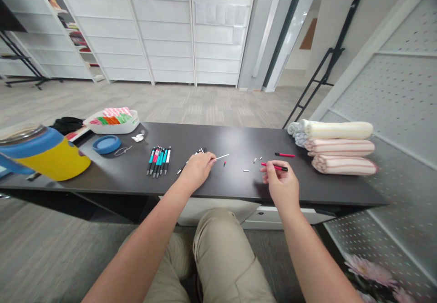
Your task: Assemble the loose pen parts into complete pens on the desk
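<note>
My left hand [199,170] is closed on a thin white pen refill [223,157], which sticks out to the right from its fingertips. Just above the table, my right hand [282,185] pinches a red pen barrel [280,168] with a black end. Another red and black pen barrel [286,155] lies behind it. Between the hands are small silver pen parts [246,171] and a tiny red and black piece [225,163]. Black and silver pen pieces [182,167] lie partly hidden behind my left hand. Further left, several assembled pens [159,161] form a row.
The dark table [218,185] carries rolled towels [341,148] at the right. On the left stand a yellow and blue jug [51,155], a blue lid [106,144], crumpled white tissue [138,138] and a white basket [128,126] of colourful packets. My knees are against the front.
</note>
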`<state>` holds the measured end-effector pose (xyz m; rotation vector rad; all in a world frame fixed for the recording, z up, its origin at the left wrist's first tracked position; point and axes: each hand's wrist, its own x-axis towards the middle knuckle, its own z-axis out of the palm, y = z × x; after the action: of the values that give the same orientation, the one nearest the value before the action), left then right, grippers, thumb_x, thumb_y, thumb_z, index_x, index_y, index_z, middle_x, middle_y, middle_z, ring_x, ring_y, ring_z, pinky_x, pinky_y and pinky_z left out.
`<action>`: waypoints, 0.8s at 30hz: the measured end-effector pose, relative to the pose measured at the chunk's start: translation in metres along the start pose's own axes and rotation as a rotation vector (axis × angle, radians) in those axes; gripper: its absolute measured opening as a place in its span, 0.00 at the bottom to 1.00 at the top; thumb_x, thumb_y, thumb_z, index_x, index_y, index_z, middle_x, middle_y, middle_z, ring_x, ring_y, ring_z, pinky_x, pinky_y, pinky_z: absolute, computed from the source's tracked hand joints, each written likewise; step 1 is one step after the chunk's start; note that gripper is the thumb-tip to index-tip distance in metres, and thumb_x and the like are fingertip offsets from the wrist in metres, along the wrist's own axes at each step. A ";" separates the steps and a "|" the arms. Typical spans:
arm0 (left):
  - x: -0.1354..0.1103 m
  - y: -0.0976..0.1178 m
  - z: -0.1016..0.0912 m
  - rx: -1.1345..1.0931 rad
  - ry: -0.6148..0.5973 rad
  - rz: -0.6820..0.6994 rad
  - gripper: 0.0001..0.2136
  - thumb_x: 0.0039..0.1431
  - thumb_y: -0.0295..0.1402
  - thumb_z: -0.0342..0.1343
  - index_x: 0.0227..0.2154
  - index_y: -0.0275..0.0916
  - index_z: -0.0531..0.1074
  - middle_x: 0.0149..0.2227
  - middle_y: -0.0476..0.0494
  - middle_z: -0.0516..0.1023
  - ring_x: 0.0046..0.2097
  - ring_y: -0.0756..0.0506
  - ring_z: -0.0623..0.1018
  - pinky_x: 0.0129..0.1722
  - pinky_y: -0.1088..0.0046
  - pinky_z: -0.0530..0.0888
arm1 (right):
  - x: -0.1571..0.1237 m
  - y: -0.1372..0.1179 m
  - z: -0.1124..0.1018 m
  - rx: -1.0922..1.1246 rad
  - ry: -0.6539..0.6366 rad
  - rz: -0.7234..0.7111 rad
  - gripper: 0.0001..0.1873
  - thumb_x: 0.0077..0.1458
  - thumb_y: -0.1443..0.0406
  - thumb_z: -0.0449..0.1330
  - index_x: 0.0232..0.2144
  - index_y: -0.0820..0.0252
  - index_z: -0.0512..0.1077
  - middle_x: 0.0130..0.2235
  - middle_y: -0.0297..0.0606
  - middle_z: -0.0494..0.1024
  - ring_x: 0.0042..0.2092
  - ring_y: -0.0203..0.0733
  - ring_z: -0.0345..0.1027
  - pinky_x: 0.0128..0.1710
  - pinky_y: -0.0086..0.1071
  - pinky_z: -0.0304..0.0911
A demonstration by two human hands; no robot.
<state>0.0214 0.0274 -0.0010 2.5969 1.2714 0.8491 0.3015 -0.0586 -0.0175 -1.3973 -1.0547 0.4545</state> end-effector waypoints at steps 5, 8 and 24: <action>0.000 0.001 -0.002 -0.102 0.030 -0.025 0.06 0.73 0.35 0.53 0.42 0.41 0.74 0.39 0.44 0.82 0.41 0.42 0.78 0.44 0.65 0.70 | 0.003 0.002 -0.003 -0.319 -0.292 -0.185 0.14 0.69 0.52 0.55 0.45 0.51 0.74 0.42 0.41 0.85 0.36 0.46 0.80 0.37 0.37 0.72; -0.001 0.001 -0.004 -0.144 0.042 -0.030 0.04 0.72 0.34 0.55 0.42 0.42 0.74 0.40 0.45 0.82 0.43 0.42 0.79 0.44 0.66 0.71 | 0.010 0.004 0.003 -0.509 -0.391 -0.393 0.07 0.66 0.59 0.58 0.40 0.51 0.76 0.43 0.40 0.85 0.42 0.50 0.79 0.43 0.40 0.70; -0.002 0.000 -0.002 -0.028 -0.004 0.102 0.09 0.74 0.37 0.52 0.44 0.42 0.77 0.42 0.44 0.83 0.44 0.41 0.79 0.47 0.63 0.71 | 0.018 -0.003 0.020 -0.532 -0.511 -0.394 0.05 0.62 0.66 0.56 0.33 0.52 0.63 0.38 0.39 0.81 0.39 0.47 0.74 0.40 0.38 0.63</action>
<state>0.0190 0.0258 0.0001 2.6593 1.1265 0.8710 0.2936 -0.0332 -0.0119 -1.5098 -1.9319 0.2476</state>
